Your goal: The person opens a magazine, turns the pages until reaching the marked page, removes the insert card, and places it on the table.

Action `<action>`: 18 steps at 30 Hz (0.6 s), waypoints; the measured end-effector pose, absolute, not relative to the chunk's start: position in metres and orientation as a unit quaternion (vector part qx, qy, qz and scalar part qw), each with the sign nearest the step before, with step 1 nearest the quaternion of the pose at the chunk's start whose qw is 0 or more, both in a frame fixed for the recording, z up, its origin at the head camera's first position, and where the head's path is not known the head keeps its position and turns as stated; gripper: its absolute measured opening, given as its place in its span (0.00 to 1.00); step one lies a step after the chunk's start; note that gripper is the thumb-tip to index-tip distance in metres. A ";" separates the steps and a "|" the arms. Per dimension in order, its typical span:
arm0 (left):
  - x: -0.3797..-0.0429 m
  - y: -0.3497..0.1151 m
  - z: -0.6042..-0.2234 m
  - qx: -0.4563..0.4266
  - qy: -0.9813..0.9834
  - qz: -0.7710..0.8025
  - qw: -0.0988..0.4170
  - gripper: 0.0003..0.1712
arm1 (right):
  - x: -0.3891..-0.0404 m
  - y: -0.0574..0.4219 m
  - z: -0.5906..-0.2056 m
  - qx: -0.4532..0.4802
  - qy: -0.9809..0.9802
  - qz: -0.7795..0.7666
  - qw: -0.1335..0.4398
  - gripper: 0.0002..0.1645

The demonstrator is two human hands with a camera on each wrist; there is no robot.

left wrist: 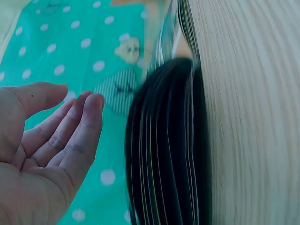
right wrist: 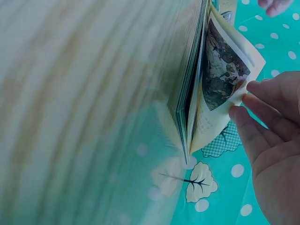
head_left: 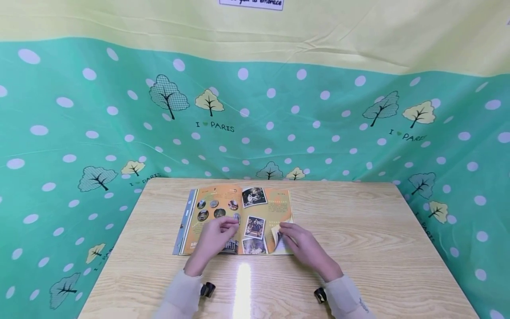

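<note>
A magazine lies spread on the wooden table, with photos and orange print on both pages. Its lower right page corner is lifted and curls leftward. My right hand is at this corner; in the right wrist view its nearly straight fingertips touch the lifted page, whose underside carries a picture. Over the left page is my left hand, fingers loosely bent. The left wrist view has its thumb and fingers apart with nothing between them, beside the magazine's page edges.
The wooden table extends to both sides of the magazine. A green dotted cloth printed with trees hangs behind and along the sides. Dark wrist cameras sit at both cuffs, and a bright reflection falls on the front of the table.
</note>
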State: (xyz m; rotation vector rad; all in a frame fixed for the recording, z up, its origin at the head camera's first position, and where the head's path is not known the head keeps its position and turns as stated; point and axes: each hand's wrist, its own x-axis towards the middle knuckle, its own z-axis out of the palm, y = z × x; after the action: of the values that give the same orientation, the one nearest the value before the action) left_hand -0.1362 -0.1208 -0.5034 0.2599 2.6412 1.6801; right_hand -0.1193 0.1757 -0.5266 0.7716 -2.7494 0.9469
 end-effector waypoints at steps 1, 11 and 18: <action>-0.137 -0.116 -0.504 0.092 0.839 0.536 0.008 0.10 | -0.119 0.175 -0.526 0.262 -0.910 0.313 0.068 0.16; -0.147 -0.070 -0.505 0.155 0.820 0.546 0.076 0.15 | -0.121 0.165 -0.525 0.312 -0.883 0.336 0.102 0.18; -0.150 -0.054 -0.509 0.144 0.803 0.568 0.112 0.12 | -0.122 0.163 -0.524 0.305 -0.888 0.333 0.089 0.17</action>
State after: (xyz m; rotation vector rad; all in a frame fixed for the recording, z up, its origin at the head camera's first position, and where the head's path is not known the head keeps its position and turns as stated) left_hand -0.1496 -0.0539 -0.5089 0.4225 2.3569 1.6669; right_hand -0.1218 0.1634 -0.5238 0.9072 -2.6421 0.9904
